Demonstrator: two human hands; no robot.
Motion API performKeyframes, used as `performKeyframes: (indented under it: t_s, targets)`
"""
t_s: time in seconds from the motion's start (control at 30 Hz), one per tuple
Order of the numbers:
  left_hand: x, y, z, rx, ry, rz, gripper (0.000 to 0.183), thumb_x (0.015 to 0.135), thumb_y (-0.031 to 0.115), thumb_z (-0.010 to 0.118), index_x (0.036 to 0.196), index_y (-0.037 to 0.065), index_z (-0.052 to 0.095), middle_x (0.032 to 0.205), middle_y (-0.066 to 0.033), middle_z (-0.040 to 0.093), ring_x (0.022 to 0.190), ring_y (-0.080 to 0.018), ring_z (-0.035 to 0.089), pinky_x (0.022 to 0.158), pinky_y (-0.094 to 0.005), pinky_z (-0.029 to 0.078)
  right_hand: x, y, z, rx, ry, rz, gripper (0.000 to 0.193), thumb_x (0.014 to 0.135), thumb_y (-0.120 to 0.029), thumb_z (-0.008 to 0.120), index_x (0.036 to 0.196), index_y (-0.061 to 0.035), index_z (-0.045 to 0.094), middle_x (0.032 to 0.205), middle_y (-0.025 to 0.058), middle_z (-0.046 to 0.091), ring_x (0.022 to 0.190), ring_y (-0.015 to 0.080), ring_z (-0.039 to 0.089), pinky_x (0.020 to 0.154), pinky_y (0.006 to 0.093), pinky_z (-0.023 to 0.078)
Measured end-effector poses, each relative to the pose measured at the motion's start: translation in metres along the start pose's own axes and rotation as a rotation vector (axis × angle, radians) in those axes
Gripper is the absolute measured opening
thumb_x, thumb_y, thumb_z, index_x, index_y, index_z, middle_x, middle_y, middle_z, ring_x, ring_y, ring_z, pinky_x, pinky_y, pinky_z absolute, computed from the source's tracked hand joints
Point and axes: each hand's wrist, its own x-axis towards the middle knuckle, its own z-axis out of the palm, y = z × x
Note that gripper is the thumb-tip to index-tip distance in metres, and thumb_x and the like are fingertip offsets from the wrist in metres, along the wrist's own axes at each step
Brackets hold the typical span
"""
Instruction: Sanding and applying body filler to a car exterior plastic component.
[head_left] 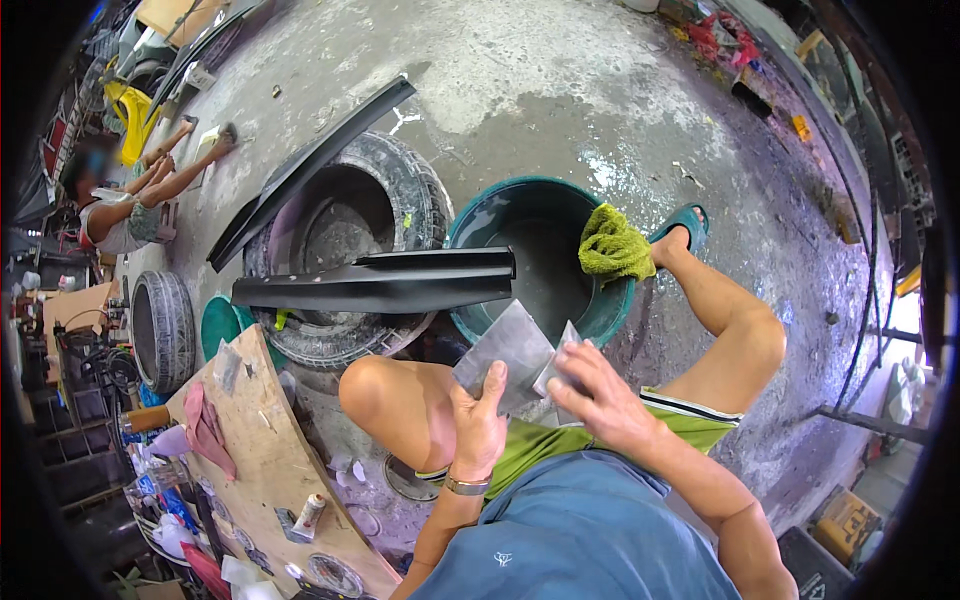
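In front of my lap, my left hand (480,428) grips a flat grey sheet (506,352), its thumb pressed on the face. My right hand (604,396) pinches a smaller grey piece (553,368) close beside that sheet; whether the two are joined I cannot tell. Just beyond them stands a dark green tub (500,218) with water in it. Over the tub's right rim hangs a yellow-green cloth (612,246). A long black panel (385,280) lies across a large tyre (425,195), its right end reaching over the tub.
A second black strip (310,168) leans over the tyre. Left of me is a wooden board (290,430) with a pink cloth (207,430) and a small tube (309,515). Another tyre (163,330) stands farther left. A person (125,215) sits at the far left. The concrete floor (480,60) is wet in patches.
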Motion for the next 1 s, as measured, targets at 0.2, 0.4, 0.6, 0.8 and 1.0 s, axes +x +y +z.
performKeyframes:
  t_s: [0.2,0.4,0.6,0.8,1.0]
  targets:
    - [0.009,0.021,0.005,0.095,0.037,0.101,0.023,0.1,0.015,0.06,0.117,-0.001,0.064,0.105,-0.0016,0.065,0.087,-0.008,0.057,0.077,-0.0259,0.048,0.004,0.015,-0.039,-0.205,-0.118,0.141,0.054,0.077,-0.011,0.06,0.131,-0.0165,0.058,0.127,0.0085,0.057,0.127,0.0298,0.051,0.111,0.0573,0.035]
    - [0.024,0.005,0.005,0.218,0.062,0.113,0.018,0.1,0.015,0.061,0.109,0.001,0.065,0.105,-0.004,0.066,0.095,-0.0105,0.059,0.083,-0.0271,0.05,0.022,0.019,-0.031,-0.201,-0.198,0.018,0.051,0.079,-0.017,0.057,0.13,-0.0182,0.061,0.126,0.0019,0.059,0.126,0.0249,0.052,0.114,0.0604,0.028]
    - [0.029,0.009,-0.004,0.194,0.248,-0.024,0.025,0.099,0.014,0.062,0.12,0.002,0.056,0.114,-0.0087,0.063,0.099,-0.0167,0.064,0.087,-0.0358,0.056,0.021,0.023,-0.035,0.039,-0.089,0.064,0.049,0.084,-0.017,0.055,0.133,-0.0192,0.057,0.131,0.0093,0.056,0.128,0.029,0.05,0.113,0.0612,0.031]
    - [0.03,0.021,0.018,-0.148,0.118,-0.041,0.021,0.1,0.009,0.059,0.12,0.004,0.058,0.114,-0.0071,0.064,0.102,-0.0166,0.063,0.09,-0.036,0.054,0.005,0.056,-0.022,-0.11,-0.253,0.109,0.046,0.082,-0.015,0.058,0.128,-0.0132,0.055,0.133,0.0134,0.053,0.129,0.0336,0.049,0.112,0.0609,0.031]
    - [0.03,0.02,0.022,0.43,0.048,0.051,0.022,0.102,0.014,0.057,0.117,-0.001,0.061,0.109,-0.0042,0.065,0.098,-0.0112,0.06,0.085,-0.0274,0.05,0.058,0.032,-0.049,-0.128,-0.208,0.077,0.054,0.082,-0.018,0.057,0.136,-0.0152,0.055,0.134,0.0082,0.054,0.13,0.0292,0.048,0.113,0.0603,0.03]
